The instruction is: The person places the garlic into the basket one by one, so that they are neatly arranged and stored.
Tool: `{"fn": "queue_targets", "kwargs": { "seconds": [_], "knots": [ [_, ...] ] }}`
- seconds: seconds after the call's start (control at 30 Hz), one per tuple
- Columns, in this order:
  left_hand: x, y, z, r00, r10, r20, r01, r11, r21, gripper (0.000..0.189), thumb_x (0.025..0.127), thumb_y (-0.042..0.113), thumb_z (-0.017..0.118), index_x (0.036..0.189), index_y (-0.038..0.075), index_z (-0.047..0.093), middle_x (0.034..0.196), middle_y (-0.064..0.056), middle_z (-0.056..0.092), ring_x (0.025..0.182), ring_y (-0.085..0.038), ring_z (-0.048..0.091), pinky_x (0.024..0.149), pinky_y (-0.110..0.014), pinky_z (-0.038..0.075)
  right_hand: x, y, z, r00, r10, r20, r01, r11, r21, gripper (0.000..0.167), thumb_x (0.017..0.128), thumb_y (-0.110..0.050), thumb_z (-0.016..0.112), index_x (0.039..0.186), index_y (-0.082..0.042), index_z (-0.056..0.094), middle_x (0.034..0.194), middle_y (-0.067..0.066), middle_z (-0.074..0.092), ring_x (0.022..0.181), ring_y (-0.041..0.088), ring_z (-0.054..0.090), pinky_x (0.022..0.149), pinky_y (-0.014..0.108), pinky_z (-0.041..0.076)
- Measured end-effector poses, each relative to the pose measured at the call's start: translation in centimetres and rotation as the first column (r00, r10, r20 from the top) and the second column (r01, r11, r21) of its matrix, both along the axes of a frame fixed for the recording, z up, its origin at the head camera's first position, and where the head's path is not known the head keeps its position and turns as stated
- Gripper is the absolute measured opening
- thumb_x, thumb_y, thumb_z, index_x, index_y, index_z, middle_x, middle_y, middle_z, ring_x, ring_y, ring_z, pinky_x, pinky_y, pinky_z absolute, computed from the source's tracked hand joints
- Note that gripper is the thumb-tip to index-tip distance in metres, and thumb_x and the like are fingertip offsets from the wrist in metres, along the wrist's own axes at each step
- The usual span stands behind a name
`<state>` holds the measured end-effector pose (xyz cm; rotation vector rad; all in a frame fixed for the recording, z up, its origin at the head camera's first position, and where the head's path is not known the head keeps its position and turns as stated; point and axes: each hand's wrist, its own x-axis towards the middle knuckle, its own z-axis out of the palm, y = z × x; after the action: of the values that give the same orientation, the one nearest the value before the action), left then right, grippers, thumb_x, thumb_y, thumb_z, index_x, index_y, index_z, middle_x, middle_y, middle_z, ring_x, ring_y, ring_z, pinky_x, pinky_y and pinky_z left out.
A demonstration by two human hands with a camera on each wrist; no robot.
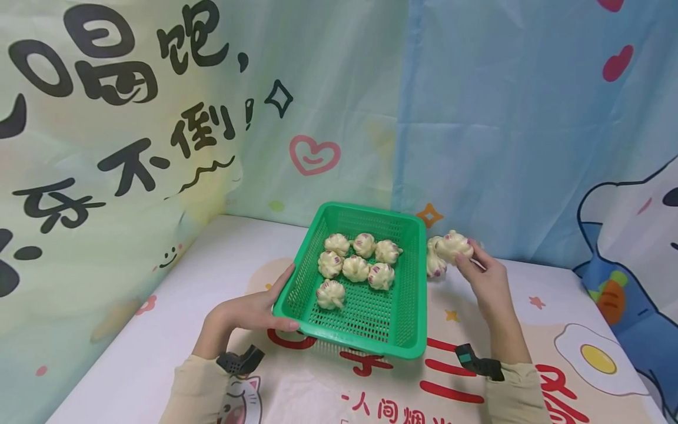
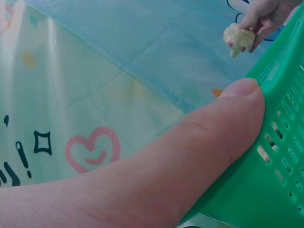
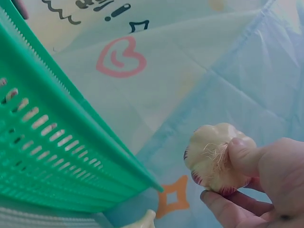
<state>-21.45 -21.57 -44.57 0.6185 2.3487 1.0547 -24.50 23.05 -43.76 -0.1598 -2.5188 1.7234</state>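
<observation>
My left hand (image 1: 254,309) grips the green plastic basket (image 1: 418,288) at its near left corner, thumb along the rim. Several whitish garlic bulbs (image 1: 355,268) with purple streaks lie inside it, mostly toward the back. To the right of the basket, my right hand (image 1: 489,277) pinches another garlic bulb (image 3: 213,156) between thumb and fingers, raised above the table; its root end faces the right wrist view. Behind that bulb, more garlic (image 1: 435,259) sits beside the basket's right wall, partly hidden.
The table (image 1: 212,253) has a printed cover with red lettering and a fried egg. A pale slatted edge (image 1: 344,350) shows under the basket's near side. Printed curtains (image 1: 339,76) hang behind the table. Each wrist wears a dark band.
</observation>
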Motion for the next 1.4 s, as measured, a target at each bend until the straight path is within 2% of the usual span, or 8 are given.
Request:
{"fn": "queue_targets", "kwargs": {
  "seconds": [0.07, 0.3, 0.47, 0.73, 0.93, 1.1, 1.17, 1.4],
  "knots": [
    [0.0, 0.0, 0.0, 1.000, -0.001, 0.001, 0.001, 1.000, 0.004, 0.117, 0.081, 0.048, 0.072, 0.149, 0.031, -0.021, 0.141, -0.014, 0.046, 0.099, -0.014, 0.057, 0.099, -0.040, 0.038, 0.2, -0.4, 0.2, 1.000, 0.020, -0.001, -0.020, 1.000, 0.012, 0.075, 0.092, -0.053, 0.049, 0.152, -0.020, 0.019, 0.153, 0.015, 0.030, 0.133, 0.029, 0.041, 0.097, 0.033, 0.039],
    [-0.1, 0.0, 0.0, 1.000, 0.003, 0.000, -0.003, 1.000, 0.002, 0.117, 0.081, 0.047, 0.072, 0.149, 0.031, -0.021, 0.149, -0.015, 0.036, 0.104, -0.015, 0.055, 0.099, -0.039, 0.038, 0.5, -1.6, 0.8, 0.999, 0.040, -0.020, -0.040, 0.999, 0.038, 0.076, 0.092, -0.052, 0.052, 0.152, -0.016, 0.023, 0.150, 0.016, 0.036, 0.134, 0.033, 0.040, 0.099, 0.040, 0.038],
    [-0.1, 0.0, 0.0, 1.000, 0.004, -0.001, -0.004, 1.000, 0.000, 0.117, 0.080, 0.047, 0.072, 0.150, 0.030, -0.021, 0.152, -0.014, 0.030, 0.106, -0.015, 0.055, 0.101, -0.040, 0.037, 0.7, -2.2, 1.0, 0.997, 0.056, -0.044, -0.054, 0.997, 0.048, 0.074, 0.091, -0.050, 0.054, 0.151, -0.014, 0.028, 0.147, 0.015, 0.041, 0.133, 0.031, 0.043, 0.099, 0.037, 0.038],
    [-0.1, -0.1, 0.1, 1.000, -0.002, 0.000, 0.002, 1.000, -0.005, 0.117, 0.081, 0.048, 0.072, 0.149, 0.030, -0.021, 0.145, -0.014, 0.042, 0.097, -0.015, 0.057, 0.096, -0.038, 0.039, 0.5, -2.9, 0.7, 0.989, 0.133, -0.071, -0.129, 0.990, 0.063, 0.073, 0.091, -0.046, 0.058, 0.149, -0.011, 0.032, 0.143, 0.015, 0.046, 0.129, 0.031, 0.047, 0.091, 0.022, 0.044],
    [0.0, -0.1, 0.1, 1.000, -0.001, 0.006, 0.001, 1.000, 0.000, 0.117, 0.081, 0.047, 0.072, 0.149, 0.030, -0.021, 0.147, -0.015, 0.038, 0.100, -0.015, 0.056, 0.097, -0.038, 0.038, 0.3, -3.8, 0.3, 0.982, 0.177, -0.066, -0.171, 0.982, 0.077, 0.074, 0.090, -0.047, 0.060, 0.148, -0.010, 0.034, 0.144, 0.014, 0.046, 0.129, 0.030, 0.048, 0.094, 0.029, 0.046],
    [-0.1, -0.1, 0.0, 1.000, -0.004, 0.004, 0.004, 1.000, 0.003, 0.117, 0.081, 0.047, 0.072, 0.149, 0.030, -0.021, 0.147, -0.016, 0.038, 0.102, -0.015, 0.056, 0.098, -0.038, 0.038, 0.4, -4.7, 0.0, 0.970, 0.228, -0.086, -0.222, 0.972, 0.071, 0.071, 0.089, -0.043, 0.063, 0.147, -0.011, 0.036, 0.144, 0.013, 0.047, 0.128, 0.028, 0.049, 0.089, 0.021, 0.048],
    [-0.1, -0.1, 0.0, 1.000, -0.003, 0.005, 0.003, 1.000, 0.006, 0.117, 0.081, 0.047, 0.072, 0.149, 0.030, -0.021, 0.146, -0.016, 0.040, 0.102, -0.015, 0.056, 0.098, -0.038, 0.038, 0.5, -5.0, -0.1, 0.964, 0.249, -0.092, -0.244, 0.967, 0.069, 0.069, 0.089, -0.041, 0.064, 0.146, -0.012, 0.038, 0.145, 0.012, 0.046, 0.128, 0.029, 0.049, 0.090, 0.024, 0.049],
    [0.0, -0.1, 0.0, 1.000, 0.000, 0.012, -0.001, 1.000, 0.009, 0.117, 0.081, 0.046, 0.072, 0.150, 0.030, -0.021, 0.142, -0.015, 0.044, 0.100, -0.016, 0.056, 0.097, -0.037, 0.038, 0.7, -6.0, -0.2, 0.956, 0.285, -0.063, -0.282, 0.958, 0.050, 0.066, 0.088, -0.038, 0.066, 0.145, -0.015, 0.042, 0.151, 0.013, 0.035, 0.133, 0.032, 0.043, 0.099, 0.050, 0.043]
  ]
}}
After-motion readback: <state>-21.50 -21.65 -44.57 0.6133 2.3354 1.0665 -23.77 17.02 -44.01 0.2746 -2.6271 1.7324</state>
